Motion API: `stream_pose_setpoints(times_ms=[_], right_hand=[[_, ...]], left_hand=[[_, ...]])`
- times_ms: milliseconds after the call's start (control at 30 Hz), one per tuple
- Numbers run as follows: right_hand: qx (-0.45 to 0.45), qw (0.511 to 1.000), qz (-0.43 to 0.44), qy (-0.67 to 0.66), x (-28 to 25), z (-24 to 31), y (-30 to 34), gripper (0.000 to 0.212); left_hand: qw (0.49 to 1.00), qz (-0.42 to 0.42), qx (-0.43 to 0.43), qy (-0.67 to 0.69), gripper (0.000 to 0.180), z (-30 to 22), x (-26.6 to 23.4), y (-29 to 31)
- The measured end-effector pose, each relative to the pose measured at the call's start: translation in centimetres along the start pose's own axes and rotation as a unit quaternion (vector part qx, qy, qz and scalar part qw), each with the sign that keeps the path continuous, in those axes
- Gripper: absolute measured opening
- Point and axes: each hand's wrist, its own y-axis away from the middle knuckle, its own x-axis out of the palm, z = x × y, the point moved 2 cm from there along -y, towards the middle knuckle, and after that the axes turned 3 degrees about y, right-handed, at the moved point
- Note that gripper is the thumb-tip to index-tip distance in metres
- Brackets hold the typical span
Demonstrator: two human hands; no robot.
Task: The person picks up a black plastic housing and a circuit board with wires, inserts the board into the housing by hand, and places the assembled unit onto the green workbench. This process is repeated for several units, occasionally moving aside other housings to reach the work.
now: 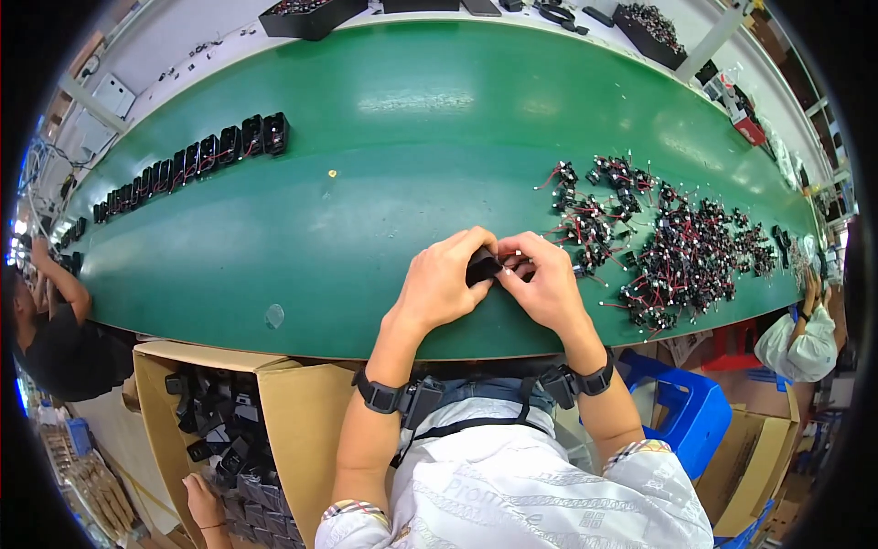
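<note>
Over the near edge of the green table, my left hand (437,285) is closed around a small black plastic housing (482,266), whose hollow side shows. My right hand (549,291) meets it from the right, thumb and fingers pinched at the housing's edge. A little black and a trace of red wire show between the right fingers; the rest of that part is hidden. Right of my hands spreads a heap of small black parts (690,252) with red wires and white connectors. At the far left stands a row of black housings (208,152) with red wires.
An open carton (302,439) of black housings stands below the table at left, with another person's hand (203,501) at it. A blue stool (690,416) is at my right. People work at both table ends. Black bins (315,16) line the far shelf.
</note>
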Motion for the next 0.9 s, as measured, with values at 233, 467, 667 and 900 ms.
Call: stream_pose_setpoints(times_ms=[233,467,667,900], right_hand=[[0.108,0.939,-0.019,-0.326,-2.0,-1.5,1.8,0.02],[0.08,0.965,-0.052,-0.243,-2.3,-0.1,2.1,0.015],[0.021,0.978,-0.096,-0.183,-2.7,-0.7,2.0,0.015],[0.137,0.939,-0.067,-0.308,-3.2,-0.3,-0.3,0.033]], left_hand=[[0.995,-0.098,-0.027,0.002,0.032,0.3,-0.6,2.6],[0.992,-0.103,-0.066,-0.037,0.037,-0.2,-1.7,2.7],[0.959,-0.146,-0.123,0.21,0.055,0.7,-1.3,3.5],[0.874,-0.145,-0.166,0.432,0.045,-0.7,-2.0,3.5]])
